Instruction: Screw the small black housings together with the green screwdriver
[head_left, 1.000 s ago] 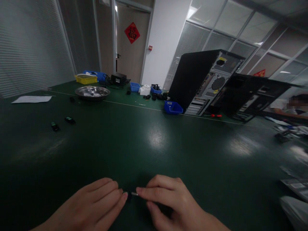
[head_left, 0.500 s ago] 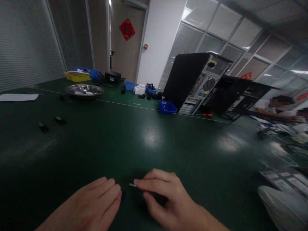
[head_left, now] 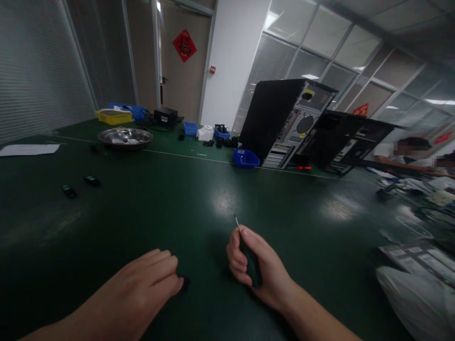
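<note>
My right hand [head_left: 254, 267] is closed around a small dark-handled screwdriver [head_left: 237, 224], whose thin metal tip points up and away from me above the green table [head_left: 220, 199]. My left hand [head_left: 149, 279] lies flat on the table, its fingertips resting on a small black part [head_left: 184, 282]. The two hands are apart, with the screwdriver tip clear of the part.
Two small black parts [head_left: 69, 191] lie at the left. Farther back are a metal bowl [head_left: 125, 137], blue bins [head_left: 246, 157], a yellow tray [head_left: 114, 117] and an open computer case [head_left: 287, 121]. Other people sit at the far right [head_left: 412, 151]. Papers lie at the right edge.
My right hand has lifted the screwdriver away from the black part and turned its tip upward. My left hand stays on the part. The view has shifted slightly.
</note>
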Tool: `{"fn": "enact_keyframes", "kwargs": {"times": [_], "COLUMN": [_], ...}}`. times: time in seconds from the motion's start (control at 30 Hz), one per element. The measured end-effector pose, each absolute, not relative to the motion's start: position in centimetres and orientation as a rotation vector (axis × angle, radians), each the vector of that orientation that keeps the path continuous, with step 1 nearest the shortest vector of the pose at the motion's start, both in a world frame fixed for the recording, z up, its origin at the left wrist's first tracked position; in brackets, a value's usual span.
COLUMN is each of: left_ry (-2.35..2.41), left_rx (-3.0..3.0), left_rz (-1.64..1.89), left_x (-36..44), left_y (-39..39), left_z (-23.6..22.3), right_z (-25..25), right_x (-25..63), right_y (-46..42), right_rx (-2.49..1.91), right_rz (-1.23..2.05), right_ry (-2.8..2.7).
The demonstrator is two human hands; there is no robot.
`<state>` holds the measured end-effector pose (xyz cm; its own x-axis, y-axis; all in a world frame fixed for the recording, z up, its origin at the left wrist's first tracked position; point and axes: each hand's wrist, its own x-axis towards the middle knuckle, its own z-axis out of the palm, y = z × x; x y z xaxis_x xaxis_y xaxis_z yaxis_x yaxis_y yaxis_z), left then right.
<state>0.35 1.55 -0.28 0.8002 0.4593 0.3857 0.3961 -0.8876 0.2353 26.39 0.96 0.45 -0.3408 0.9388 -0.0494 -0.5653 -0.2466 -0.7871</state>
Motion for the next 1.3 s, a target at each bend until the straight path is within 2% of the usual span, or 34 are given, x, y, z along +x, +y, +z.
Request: {"fn": "enact_keyframes", "kwargs": {"times": [0.23,0.4,0.7,0.87,0.97,1.07,1.3], "left_ry": [0.866,0.92,0.492,0.558,0.719,0.831,0.849], "left_rx": [2.601,2.486,2.473,2.369,2.31,2.285,2.274], "left_rz": [0.771,0.76,0.386,0.361,0.348,0.36,0.559], "left_x": [0.1,-0.1,-2.2,-1.5,-0.6,0.2,0.7], "left_y": [1.0,1.5,3.5,3.6,3.8,4.0,4.0], "left_z": [-1.8,-1.1,0.3,1.5,1.4,0.6,-1.5], "right_z": [-0.1,-0.2,-0.3,-0.4,-0.2,0.1,-0.5], "right_x": [27.2,27.5,26.9,26.6,26.4,26.0,24.7], "right_y": [1.0,1.0,0.5,-0.3,-0.7,-0.7,-0.2], "right_rx": [-0.687,-0.692,-0.725,-0.886,-1.058,-1.147,-0.981], "right_rz": [1.708,1.715,1.713,1.686,1.517,1.202,0.819], "right_ry": [-0.792,-0.776,-0.82,-1.099,-1.449,-1.78,-2.249]}}
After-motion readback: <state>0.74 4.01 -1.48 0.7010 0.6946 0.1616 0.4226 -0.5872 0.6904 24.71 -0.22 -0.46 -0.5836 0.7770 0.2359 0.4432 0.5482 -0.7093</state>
